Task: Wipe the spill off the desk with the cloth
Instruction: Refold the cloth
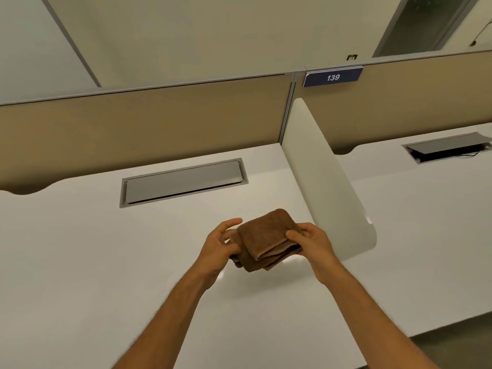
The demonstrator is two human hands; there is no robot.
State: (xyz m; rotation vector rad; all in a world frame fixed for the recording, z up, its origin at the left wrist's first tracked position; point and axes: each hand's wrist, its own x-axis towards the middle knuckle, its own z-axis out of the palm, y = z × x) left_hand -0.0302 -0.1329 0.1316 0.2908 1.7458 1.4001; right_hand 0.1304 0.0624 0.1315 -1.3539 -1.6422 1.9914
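Observation:
A folded brown cloth (267, 239) is held above the white desk (106, 262), near its right side. My right hand (310, 239) pinches the cloth's right edge between thumb and fingers. My left hand (219, 245) holds the cloth's left end from below, its fingers curled under the folds and its thumb raised. No spill is plain to see on the desk; a faint glossy patch (290, 262) shows just under the cloth.
A closed grey cable hatch (183, 182) is set into the desk behind the cloth. A white rounded divider (327, 187) stands to the right, with a neighbouring desk (412, 209) beyond it. A tan partition (146, 121) runs along the back, bearing a "139" sign (332, 77).

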